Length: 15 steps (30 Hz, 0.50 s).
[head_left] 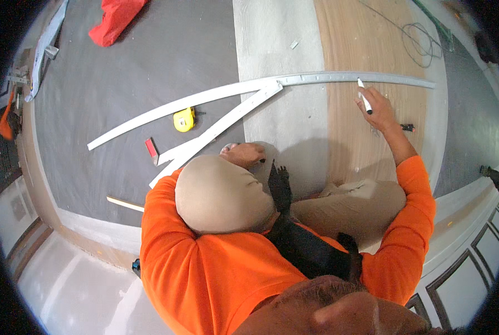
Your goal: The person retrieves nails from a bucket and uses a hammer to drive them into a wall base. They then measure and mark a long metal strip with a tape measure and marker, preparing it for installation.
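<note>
My right hand (379, 109) grips a white marker (364, 95) with a black end. The marker's upper end is at a long, pale metal strip (204, 95) that lies across the dark and wood-coloured floor sections. My left hand (244, 153) rests low beside my bent knee, fingers closed around a small dark thing that I cannot make out. A second pale strip (227, 124) lies at a slant, its far end against the long one. Between the strips sits a yellow tape measure (183, 120). Close to it lies a flat metal piece with a red part (151, 148), like a try square.
A red cloth (114, 22) lies at the far left, and a loose thin cable (419, 47) at the far right. Beyond my right forearm is a small black-and-orange item (407, 128). A thin wooden strip (125, 203) lies by my left sleeve.
</note>
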### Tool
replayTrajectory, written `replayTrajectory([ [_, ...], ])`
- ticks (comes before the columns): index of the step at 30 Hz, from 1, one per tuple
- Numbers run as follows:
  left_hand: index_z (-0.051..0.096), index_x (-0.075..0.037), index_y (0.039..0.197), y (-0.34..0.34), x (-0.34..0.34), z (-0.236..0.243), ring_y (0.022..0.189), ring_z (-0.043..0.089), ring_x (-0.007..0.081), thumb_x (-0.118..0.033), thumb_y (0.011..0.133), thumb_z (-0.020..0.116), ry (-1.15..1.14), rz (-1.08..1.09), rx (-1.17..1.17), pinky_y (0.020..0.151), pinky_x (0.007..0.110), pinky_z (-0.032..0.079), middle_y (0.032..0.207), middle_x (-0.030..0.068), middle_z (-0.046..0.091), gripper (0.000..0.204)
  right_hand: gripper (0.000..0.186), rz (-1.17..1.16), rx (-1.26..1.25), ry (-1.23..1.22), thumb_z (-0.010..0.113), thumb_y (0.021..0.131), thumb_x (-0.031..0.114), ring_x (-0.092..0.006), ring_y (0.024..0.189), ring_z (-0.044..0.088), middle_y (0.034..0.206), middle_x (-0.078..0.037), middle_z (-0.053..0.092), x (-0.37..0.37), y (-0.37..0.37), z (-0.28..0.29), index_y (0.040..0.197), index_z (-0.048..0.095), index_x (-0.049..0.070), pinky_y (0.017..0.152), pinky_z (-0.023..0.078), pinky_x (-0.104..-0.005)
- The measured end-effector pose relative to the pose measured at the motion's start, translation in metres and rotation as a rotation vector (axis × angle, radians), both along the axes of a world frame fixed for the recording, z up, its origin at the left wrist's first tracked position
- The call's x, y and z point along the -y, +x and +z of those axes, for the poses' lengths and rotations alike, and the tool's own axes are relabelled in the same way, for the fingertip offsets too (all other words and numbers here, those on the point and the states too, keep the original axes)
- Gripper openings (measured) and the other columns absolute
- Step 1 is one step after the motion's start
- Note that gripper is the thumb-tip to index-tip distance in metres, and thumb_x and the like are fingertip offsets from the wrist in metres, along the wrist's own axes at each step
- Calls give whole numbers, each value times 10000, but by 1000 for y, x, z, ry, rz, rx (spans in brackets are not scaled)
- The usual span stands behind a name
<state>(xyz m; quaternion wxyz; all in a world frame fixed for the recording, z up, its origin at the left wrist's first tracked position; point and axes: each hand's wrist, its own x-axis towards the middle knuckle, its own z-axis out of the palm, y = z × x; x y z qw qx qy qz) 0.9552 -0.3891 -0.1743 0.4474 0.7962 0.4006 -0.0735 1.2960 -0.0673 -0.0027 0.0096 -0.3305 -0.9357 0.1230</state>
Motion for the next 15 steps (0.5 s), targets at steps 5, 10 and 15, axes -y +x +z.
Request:
replayTrajectory([
  [5, 595, -60, 1150, -14, -77, 115, 951, 638, 386, -258, 924, 615, -79, 836, 106, 822, 437, 509, 1051, 202, 657, 301, 345, -238, -311, -83, 616, 930, 278, -304, 913, 649, 1067, -145, 652, 1, -17, 33, 1205, 584, 73, 823, 516, -378],
  [10, 610, -23, 1200, -26, -148, 167, 797, 684, 219, -180, 865, 719, 254, 943, 419, 741, 328, 545, 934, 148, 713, 386, 298, -330, -615, -361, 661, 916, 266, -159, 829, 614, 933, -64, 666, 1, -61, 76, 1107, 641, 38, 764, 499, -295],
  [15, 700, -14, 1071, -7, -175, 188, 889, 669, 155, -246, 851, 753, 165, 974, 502, 810, 304, 532, 1008, 100, 713, 323, 207, -359, -624, -721, 684, 897, 208, -80, 684, 565, 800, -11, 639, 20, -79, 97, 1003, 682, 31, 636, 477, -242],
])
